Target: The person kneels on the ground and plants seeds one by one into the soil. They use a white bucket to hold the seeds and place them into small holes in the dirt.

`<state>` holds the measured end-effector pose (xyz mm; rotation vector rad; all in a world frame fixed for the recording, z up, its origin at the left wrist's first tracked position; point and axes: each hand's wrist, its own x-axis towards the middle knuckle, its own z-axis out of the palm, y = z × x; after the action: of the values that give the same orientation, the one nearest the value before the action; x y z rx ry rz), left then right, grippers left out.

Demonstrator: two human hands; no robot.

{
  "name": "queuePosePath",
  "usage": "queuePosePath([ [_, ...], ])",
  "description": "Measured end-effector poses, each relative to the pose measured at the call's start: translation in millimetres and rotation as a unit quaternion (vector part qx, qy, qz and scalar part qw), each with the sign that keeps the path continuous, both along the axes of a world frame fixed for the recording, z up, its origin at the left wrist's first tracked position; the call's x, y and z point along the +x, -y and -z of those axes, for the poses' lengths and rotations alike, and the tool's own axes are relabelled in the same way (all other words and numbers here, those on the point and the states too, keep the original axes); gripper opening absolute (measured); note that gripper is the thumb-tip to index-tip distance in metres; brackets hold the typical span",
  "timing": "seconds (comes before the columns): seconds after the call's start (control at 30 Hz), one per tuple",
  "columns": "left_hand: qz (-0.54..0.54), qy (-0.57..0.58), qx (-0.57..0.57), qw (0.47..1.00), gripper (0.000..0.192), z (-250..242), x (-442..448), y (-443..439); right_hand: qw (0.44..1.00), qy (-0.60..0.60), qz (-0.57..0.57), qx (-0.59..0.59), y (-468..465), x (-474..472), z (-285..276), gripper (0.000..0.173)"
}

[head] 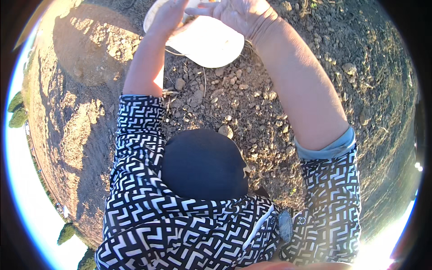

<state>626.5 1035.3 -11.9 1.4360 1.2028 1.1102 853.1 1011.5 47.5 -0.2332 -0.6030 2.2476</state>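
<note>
At the top of the picture my left hand [171, 17] reaches over a white rounded object [211, 40], possibly a basin or bucket. Bright sun washes out its surface, so its depth and contents cannot be told. My right hand [236, 15] is over the same object from the right, its fingers spread and pointing toward my left hand. Nothing shows in my right hand. The fingers of my left hand are partly cut off by the upper edge, and whether they hold anything is unclear. Dry stalks [205, 81] lie on the soil just below the white object.
Dry, cloddy soil [202, 101] with small stones spreads around me. My dark-covered knee [206, 165] juts up between my arms. A larger stone [349, 69] lies to the right. Shadows cross the ground at left, and trees [17, 109] stand along the far edge.
</note>
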Motion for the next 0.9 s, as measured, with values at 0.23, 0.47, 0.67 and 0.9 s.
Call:
queuePosePath([
  [0.23, 0.077, -0.278, 0.033, 0.957, 0.021, 6.7, 68.6, 20.4, 0.864, 0.459, 0.072, 0.192, 45.3, 180.1, 64.0, 0.026],
  [0.47, 0.016, -0.531, 0.102, 0.841, 0.020, 2.7, 97.2, 35.3, 0.624, 0.690, 0.056, 0.363, 150.4, 144.3, 195.7, 0.013],
  [0.67, 0.024, -0.622, 0.168, 0.764, 0.028, 29.7, 100.7, -28.4, 0.398, 0.787, 0.022, 0.471, 155.5, 123.1, 230.5, 0.010],
  [0.9, -0.014, -0.532, 0.449, 0.717, 0.028, 46.8, 50.3, -39.3, 0.732, 0.655, 0.177, 0.067, 153.5, 206.0, 186.1, 0.014],
])
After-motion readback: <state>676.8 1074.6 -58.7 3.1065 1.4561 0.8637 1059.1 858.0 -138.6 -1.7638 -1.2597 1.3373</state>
